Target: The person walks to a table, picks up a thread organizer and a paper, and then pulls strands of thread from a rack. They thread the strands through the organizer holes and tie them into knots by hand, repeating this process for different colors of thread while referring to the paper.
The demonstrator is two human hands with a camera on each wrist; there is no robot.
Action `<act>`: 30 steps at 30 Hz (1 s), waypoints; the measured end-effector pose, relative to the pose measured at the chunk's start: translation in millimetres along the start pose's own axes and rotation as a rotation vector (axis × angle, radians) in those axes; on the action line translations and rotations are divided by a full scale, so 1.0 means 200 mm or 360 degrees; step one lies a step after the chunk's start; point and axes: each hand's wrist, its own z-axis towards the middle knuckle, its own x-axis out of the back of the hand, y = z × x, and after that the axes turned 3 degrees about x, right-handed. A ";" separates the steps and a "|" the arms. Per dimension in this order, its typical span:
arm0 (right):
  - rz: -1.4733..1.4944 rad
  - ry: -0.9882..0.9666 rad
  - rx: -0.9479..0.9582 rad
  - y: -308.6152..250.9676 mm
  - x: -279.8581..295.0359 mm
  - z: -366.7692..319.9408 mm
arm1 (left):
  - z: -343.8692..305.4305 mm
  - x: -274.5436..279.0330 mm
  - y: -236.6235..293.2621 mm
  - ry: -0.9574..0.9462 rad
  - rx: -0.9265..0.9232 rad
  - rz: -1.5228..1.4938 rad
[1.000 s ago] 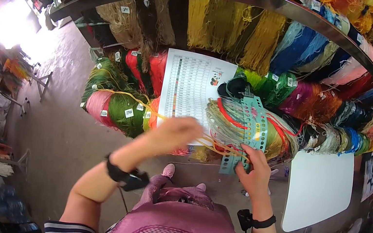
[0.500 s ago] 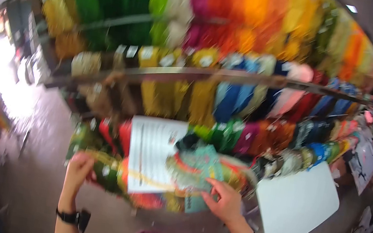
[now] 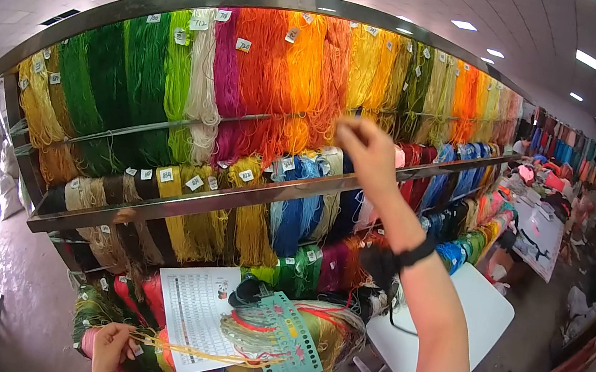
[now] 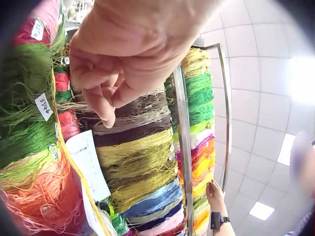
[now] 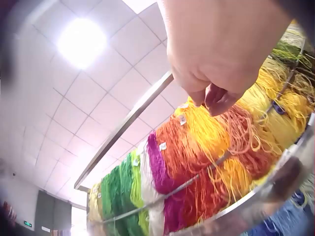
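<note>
Low at the left in the head view, my left hand (image 3: 111, 350) pinches yellow threads (image 3: 207, 354), which stretch right across a printed sheet (image 3: 192, 310) to a turquoise card with holes (image 3: 295, 343). Grey, red and green threads lie over that card. The left wrist view shows the same hand (image 4: 130, 51) with bent fingers, beside hanging hanks. My right hand (image 3: 372, 159) is raised before orange hanks (image 3: 302, 68) on the upper rack. In the right wrist view that hand (image 5: 221, 54) has curled fingers close to yellow-orange threads (image 5: 204, 125); no held thread is distinguishable.
Metal rails (image 3: 192, 208) cross in front of labelled hanks of many colours. A white board (image 3: 477, 315) stands right of the card, on a wheeled base. Farther right, a table (image 3: 538, 234) bears papers and bundles. A black object (image 3: 249, 292) lies by the card.
The right hand has left the card and risen to the upper rack. The left hand moved left with the yellow threads. The head view has tilted up, showing more rack and ceiling.
</note>
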 end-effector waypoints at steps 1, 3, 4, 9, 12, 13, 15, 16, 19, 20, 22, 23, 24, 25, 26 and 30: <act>0.0046 0.0037 0.0021 0.05 0.00 0.12 | -0.02 -0.01 -0.01 0.0021 -0.0016 -0.0012; 0.0302 0.0180 0.0097 0.12 0.00 0.35 | -0.05 -0.02 -0.05 0.0057 -0.0071 -0.0018; 0.0320 0.0177 0.0107 0.17 0.01 0.46 | -0.08 -0.03 -0.04 0.0157 -0.0055 0.0014; -0.0656 0.0621 0.0263 0.24 0.03 0.81 | -0.27 -0.17 0.08 0.0459 0.0060 0.0087; -0.0672 0.0568 0.0265 0.27 0.01 0.88 | -0.34 -0.26 0.10 0.0602 0.0097 0.0067; -0.0716 0.0600 0.0366 0.28 0.01 0.90 | -0.36 -0.28 0.11 0.0640 0.0078 0.0114; -0.0713 0.0576 0.0415 0.29 0.01 0.93 | -0.36 -0.30 0.11 0.0651 0.0058 0.0107; -0.0720 0.0557 0.0457 0.30 0.01 0.94 | -0.37 -0.30 0.11 0.0651 0.0042 0.0108; -0.0540 0.0520 0.0337 0.26 0.04 0.91 | -0.38 -0.30 0.11 0.0630 -0.0028 0.0093; -0.0405 0.0483 0.0264 0.25 0.06 0.90 | -0.37 -0.28 0.09 0.0627 -0.0027 0.0081; -0.0353 0.0443 0.0200 0.22 0.10 0.86 | -0.34 -0.23 0.04 0.0582 0.0023 0.0016; -0.0291 0.0416 0.0121 0.20 0.11 0.84 | -0.34 -0.20 0.03 0.0574 0.0025 0.0003; -0.0299 0.0416 0.0125 0.19 0.13 0.83 | -0.33 -0.18 0.04 0.0559 0.0039 0.0017; -0.0153 0.0375 0.0066 0.19 0.14 0.82 | -0.33 -0.15 0.05 0.0542 0.0054 0.0036; -0.0007 0.0335 0.0008 0.18 0.15 0.81 | -0.33 -0.14 0.06 0.0532 0.0054 0.0037; 0.0540 0.0181 -0.0139 0.13 0.15 0.72 | -0.35 -0.18 0.21 0.0544 0.0021 0.0050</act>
